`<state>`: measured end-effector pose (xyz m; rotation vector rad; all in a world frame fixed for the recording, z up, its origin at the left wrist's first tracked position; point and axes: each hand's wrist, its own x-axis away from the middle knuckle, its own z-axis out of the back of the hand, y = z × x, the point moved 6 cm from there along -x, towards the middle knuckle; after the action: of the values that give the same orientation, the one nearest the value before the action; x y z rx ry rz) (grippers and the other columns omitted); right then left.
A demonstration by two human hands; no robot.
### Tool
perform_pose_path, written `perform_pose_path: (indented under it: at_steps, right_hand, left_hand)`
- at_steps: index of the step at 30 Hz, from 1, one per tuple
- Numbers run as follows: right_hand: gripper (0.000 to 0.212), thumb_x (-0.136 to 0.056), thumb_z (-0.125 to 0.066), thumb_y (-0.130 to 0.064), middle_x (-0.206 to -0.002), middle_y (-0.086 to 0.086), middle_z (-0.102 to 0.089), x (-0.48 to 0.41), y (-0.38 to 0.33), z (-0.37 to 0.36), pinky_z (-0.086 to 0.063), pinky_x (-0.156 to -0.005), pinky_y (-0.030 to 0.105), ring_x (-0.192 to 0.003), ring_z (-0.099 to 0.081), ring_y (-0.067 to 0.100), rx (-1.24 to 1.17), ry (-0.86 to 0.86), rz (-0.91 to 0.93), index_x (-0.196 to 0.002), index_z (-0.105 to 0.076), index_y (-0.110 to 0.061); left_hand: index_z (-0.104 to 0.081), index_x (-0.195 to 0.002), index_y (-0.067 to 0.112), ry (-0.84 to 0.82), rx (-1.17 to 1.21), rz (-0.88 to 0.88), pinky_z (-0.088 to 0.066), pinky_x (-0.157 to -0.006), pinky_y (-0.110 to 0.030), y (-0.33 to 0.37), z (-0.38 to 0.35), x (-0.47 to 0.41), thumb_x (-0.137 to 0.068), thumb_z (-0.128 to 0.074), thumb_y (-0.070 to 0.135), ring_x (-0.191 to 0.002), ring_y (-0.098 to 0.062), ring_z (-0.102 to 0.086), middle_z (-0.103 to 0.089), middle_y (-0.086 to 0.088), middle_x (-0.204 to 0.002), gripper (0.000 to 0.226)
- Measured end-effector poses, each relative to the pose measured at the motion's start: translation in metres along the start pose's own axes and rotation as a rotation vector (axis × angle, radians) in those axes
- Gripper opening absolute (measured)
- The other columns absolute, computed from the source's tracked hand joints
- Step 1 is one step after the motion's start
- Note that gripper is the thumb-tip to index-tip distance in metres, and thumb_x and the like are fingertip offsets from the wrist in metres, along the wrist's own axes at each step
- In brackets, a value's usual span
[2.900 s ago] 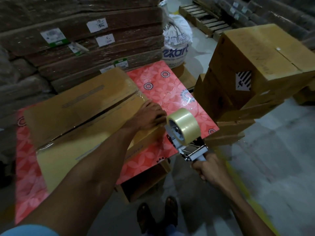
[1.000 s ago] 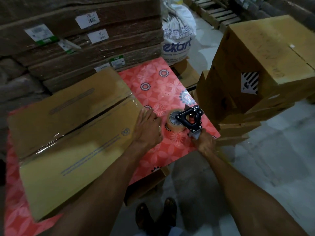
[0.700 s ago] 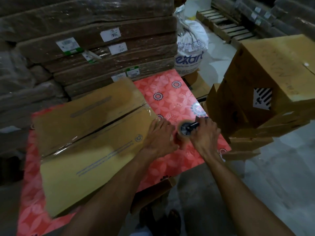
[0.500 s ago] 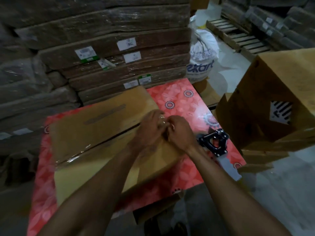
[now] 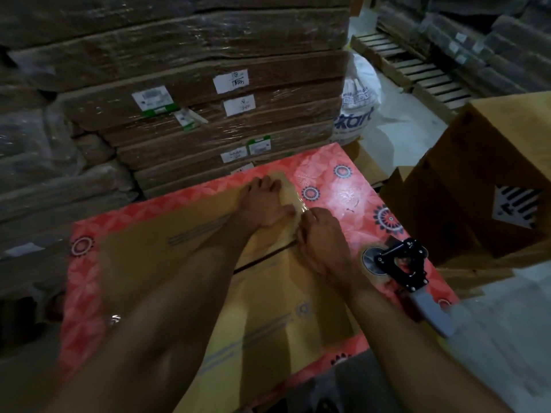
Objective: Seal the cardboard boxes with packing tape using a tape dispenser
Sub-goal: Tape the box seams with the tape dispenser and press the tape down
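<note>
I saw a matt tan cardboard box [image 5: 167, 263] with a glossy clear tape strip [image 5: 293, 201] at its end. It lay on a shiny red floral plastic sheet [image 5: 351, 198]. The dispenser [image 5: 402, 268] looked like black metal with a pale smooth handle. Behind, brown bundles [image 5: 208, 84] glistened under wrinkled clear wrap.

Two hands, left [image 5: 262, 204] and right [image 5: 320, 234]; one flattened cardboard box [image 5: 268, 299]; one tape dispenser [image 5: 401, 265]; one red patterned table [image 5: 351, 198]; one white sack [image 5: 359, 105]
</note>
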<state>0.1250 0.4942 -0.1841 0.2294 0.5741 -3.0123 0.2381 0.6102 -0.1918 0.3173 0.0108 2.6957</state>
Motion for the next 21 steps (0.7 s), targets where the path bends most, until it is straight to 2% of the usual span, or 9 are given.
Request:
perform_pose_path:
  at_steps: [1, 3, 4, 7, 9, 12, 15, 18, 21]
  right_hand:
    - [0.032, -0.088, -0.040, -0.021, -0.101, 0.020, -0.062, -0.003, -0.002, -0.002, -0.050, -0.083, 0.047, -0.096, -0.057, 0.038, -0.024, -0.008, 0.001, -0.101, -0.062, -0.001]
    - [0.042, -0.092, -0.043, -0.014, -0.127, 0.028, -0.059, -0.015, -0.006, -0.009, -0.045, -0.106, 0.051, -0.120, -0.055, 0.044, -0.046, -0.072, 0.045, -0.126, -0.056, 0.005]
    - [0.050, -0.094, -0.040, -0.015, -0.138, 0.033, -0.052, -0.020, -0.006, -0.015, -0.037, -0.115, 0.052, -0.130, -0.049, 0.048, -0.027, -0.121, 0.079, -0.137, -0.048, 0.011]
    - [0.067, -0.099, -0.018, -0.029, -0.151, 0.039, -0.032, -0.026, -0.004, -0.030, -0.014, -0.122, 0.050, -0.143, -0.031, 0.050, 0.031, -0.279, 0.171, -0.144, -0.031, 0.020]
    - [0.075, -0.100, -0.004, -0.042, -0.162, 0.029, -0.014, -0.018, 0.003, -0.033, -0.005, -0.127, 0.043, -0.153, -0.011, 0.038, 0.045, -0.284, 0.141, -0.154, -0.015, 0.009]
    - [0.071, -0.105, -0.009, -0.050, -0.168, 0.013, 0.002, 0.014, 0.011, -0.028, -0.007, -0.127, 0.040, -0.155, 0.005, 0.024, -0.007, -0.262, 0.031, -0.159, -0.002, -0.004]
    - [0.068, -0.107, -0.019, -0.047, -0.168, 0.007, 0.003, 0.054, 0.012, -0.014, -0.005, -0.127, 0.036, -0.155, 0.005, 0.020, 0.002, -0.245, 0.011, -0.160, -0.001, -0.009]
    - [0.069, -0.106, -0.019, -0.051, -0.168, 0.001, 0.004, 0.079, 0.014, -0.009, -0.006, -0.127, 0.037, -0.155, 0.004, 0.017, 0.056, -0.252, -0.036, -0.161, 0.000, -0.014]
    - [0.068, -0.105, -0.018, -0.052, -0.168, -0.001, 0.006, 0.088, 0.017, -0.011, -0.006, -0.126, 0.039, -0.155, 0.005, 0.015, 0.045, -0.269, -0.080, -0.161, 0.003, -0.018]
  left_hand:
    - [-0.032, -0.153, 0.015, 0.029, -0.023, -0.028, -0.029, -0.114, -0.050, 0.007, 0.001, 0.006, -0.096, -0.043, 0.062, -0.141, -0.039, -0.029, -0.028, -0.016, -0.158, 0.074]
    - [-0.037, -0.148, 0.015, 0.112, -0.082, -0.096, -0.034, -0.108, -0.050, 0.019, 0.006, 0.013, -0.100, -0.043, 0.048, -0.137, -0.037, -0.036, -0.033, -0.017, -0.154, 0.059]
    - [-0.034, -0.150, 0.015, 0.118, -0.093, -0.139, -0.034, -0.110, -0.050, 0.023, 0.004, 0.013, -0.099, -0.046, 0.043, -0.139, -0.035, -0.035, -0.030, -0.015, -0.157, 0.059]
    - [-0.004, -0.161, 0.018, -0.021, -0.055, -0.224, -0.017, -0.121, -0.053, 0.025, -0.013, 0.009, -0.099, -0.049, 0.037, -0.154, -0.025, -0.008, -0.002, -0.001, -0.169, 0.078]
    - [0.003, -0.161, 0.025, -0.074, 0.008, -0.211, -0.005, -0.123, -0.053, 0.024, -0.019, 0.005, -0.105, -0.035, 0.040, -0.155, -0.020, 0.004, 0.007, 0.007, -0.168, 0.069]
    - [0.007, -0.160, 0.031, -0.086, 0.048, -0.159, 0.003, -0.123, -0.049, 0.023, -0.022, 0.005, -0.106, -0.018, 0.048, -0.154, -0.016, 0.010, 0.011, 0.012, -0.167, 0.062]
    - [0.008, -0.160, 0.030, -0.049, 0.051, -0.139, 0.003, -0.123, -0.049, 0.024, -0.023, 0.008, -0.106, -0.014, 0.050, -0.155, -0.016, 0.009, 0.011, 0.011, -0.167, 0.062]
    - [0.007, -0.160, 0.029, -0.043, 0.062, -0.106, 0.002, -0.123, -0.051, 0.028, -0.023, 0.010, -0.105, -0.013, 0.055, -0.154, -0.016, 0.009, 0.011, 0.012, -0.167, 0.064]
    - [0.001, -0.161, 0.020, -0.004, -0.041, -0.062, -0.008, -0.120, -0.055, 0.042, -0.017, 0.017, -0.104, -0.008, 0.053, -0.155, -0.022, -0.001, 0.004, 0.003, -0.169, 0.067]
